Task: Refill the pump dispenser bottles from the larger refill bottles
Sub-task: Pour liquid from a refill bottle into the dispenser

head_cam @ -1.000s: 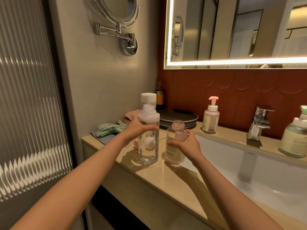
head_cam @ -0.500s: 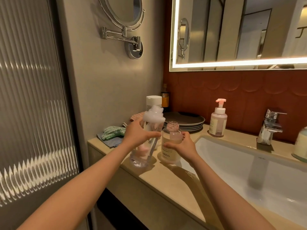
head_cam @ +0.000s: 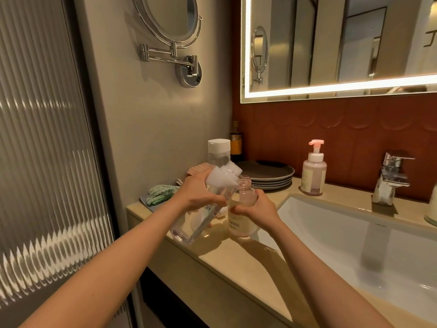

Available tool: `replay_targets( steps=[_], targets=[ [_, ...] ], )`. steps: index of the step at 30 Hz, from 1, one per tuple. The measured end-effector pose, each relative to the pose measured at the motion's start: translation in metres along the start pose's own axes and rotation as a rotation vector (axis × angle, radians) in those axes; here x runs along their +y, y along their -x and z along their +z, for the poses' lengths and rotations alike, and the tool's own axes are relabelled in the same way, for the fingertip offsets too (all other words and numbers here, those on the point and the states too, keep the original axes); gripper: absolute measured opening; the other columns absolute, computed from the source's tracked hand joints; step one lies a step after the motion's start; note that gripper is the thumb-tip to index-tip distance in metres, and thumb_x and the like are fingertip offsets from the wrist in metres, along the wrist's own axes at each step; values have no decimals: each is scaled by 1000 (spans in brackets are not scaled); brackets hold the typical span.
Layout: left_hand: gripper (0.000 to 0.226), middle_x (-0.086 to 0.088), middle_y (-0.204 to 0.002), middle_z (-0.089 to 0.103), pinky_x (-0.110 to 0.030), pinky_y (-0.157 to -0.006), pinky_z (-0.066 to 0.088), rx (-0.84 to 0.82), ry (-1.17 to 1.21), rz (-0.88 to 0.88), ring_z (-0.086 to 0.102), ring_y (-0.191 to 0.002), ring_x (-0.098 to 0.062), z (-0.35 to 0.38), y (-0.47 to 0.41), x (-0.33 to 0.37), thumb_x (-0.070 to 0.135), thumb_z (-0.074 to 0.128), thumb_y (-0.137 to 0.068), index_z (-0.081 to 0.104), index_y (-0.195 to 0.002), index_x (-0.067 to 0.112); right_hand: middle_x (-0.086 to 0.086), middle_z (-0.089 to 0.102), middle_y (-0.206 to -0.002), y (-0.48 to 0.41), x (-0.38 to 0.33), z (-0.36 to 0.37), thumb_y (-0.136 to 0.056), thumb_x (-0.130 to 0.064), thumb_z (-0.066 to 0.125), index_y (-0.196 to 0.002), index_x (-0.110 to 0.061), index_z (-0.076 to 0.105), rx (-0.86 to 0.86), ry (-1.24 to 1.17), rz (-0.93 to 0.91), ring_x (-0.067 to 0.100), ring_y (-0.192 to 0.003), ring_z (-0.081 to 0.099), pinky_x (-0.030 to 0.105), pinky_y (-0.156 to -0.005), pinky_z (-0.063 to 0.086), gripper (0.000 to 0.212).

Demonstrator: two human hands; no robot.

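since the earlier frame you have tipped the clear refill bottle [head_cam: 203, 207] much further: it stood upright a second ago, and now its long axis runs diagonally, base low and near-left above the counter [head_cam: 238, 263], white neck up and far-right, its mouth pointing at the open top of the small dispenser bottle [head_cam: 242, 209] and just beside that rim. your left hand [head_cam: 201, 196] wraps the refill bottle's upper body, fingers closed round it. your right hand [head_cam: 256, 208] grips the dispenser bottle at its middle, fingers curled round the glass; that bottle stands upright on the counter, just left of the sink [head_cam: 354, 245]. a pink-topped pump bottle [head_cam: 314, 172] stands farther right against the wall, well apart.
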State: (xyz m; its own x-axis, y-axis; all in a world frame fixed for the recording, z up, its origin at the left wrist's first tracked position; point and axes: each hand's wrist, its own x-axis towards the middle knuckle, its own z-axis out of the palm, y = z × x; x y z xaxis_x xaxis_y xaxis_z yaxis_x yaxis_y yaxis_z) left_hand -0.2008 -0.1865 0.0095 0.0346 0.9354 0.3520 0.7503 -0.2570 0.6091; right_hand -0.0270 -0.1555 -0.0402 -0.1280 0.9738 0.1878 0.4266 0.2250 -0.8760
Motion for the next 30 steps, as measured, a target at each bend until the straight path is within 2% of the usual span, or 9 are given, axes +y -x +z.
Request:
replay_targets(
  steps=[4,10,15,17,20,24,30],
  targets=[
    [93,-3,-128,49,-36,-95,45,-18,-92,-9,49,-112,-22,0,-7,-3,32,80,-62,31,-141,23,2,56,-122,-3,0,-2,-67,-30,81,-125,-15,44,-14,15,-6,13,-99,49,28,-80,45,70],
    [90,-5,-121,45,-31,-86,45,-110,-124,-38,48,-105,-21,-4,-14,-3,24,78,-68,24,-140,21,4,54,-127,-5,-2,-4,-68,-33,80,-131,-15,40,-29,48,21,20,-113,51,27,-78,45,77],
    [83,-4,-117,47,-30,-83,48,-180,-181,-31,50,-103,-21,-11,-23,0,23,79,-67,31,-136,20,8,49,-133,-9,-8,-8,-69,-31,80,-136,-11,31,-67,115,57,24,-118,49,29,-80,46,86],
    [79,-4,-115,48,-28,-78,51,-226,-191,-29,52,-101,-21,-14,-28,2,21,79,-67,35,-133,19,9,47,-135,-11,-8,-8,-69,-30,80,-138,-11,29,-80,118,64,26,-120,48,31,-83,46,88],
    [71,-3,-108,49,-22,-65,52,-290,-171,-61,55,-87,-14,-19,-33,6,15,77,-70,37,-129,19,9,45,-137,-11,-9,-9,-70,-29,80,-140,-11,27,-89,116,67,26,-122,46,31,-86,46,89],
    [69,-5,-108,52,-28,-72,56,-349,-192,-87,61,-87,-19,-24,-39,4,16,76,-72,36,-128,20,10,45,-137,-13,-9,-9,-70,-29,80,-139,-10,27,-108,122,80,27,-122,46,31,-85,46,88],
    [58,-3,-102,53,-30,-75,55,-399,-256,-61,60,-84,-18,-30,-43,14,16,76,-72,37,-115,25,10,46,-134,-14,-9,-9,-71,-27,79,-136,-10,28,-120,118,91,27,-121,47,29,-81,45,85]
  ],
)
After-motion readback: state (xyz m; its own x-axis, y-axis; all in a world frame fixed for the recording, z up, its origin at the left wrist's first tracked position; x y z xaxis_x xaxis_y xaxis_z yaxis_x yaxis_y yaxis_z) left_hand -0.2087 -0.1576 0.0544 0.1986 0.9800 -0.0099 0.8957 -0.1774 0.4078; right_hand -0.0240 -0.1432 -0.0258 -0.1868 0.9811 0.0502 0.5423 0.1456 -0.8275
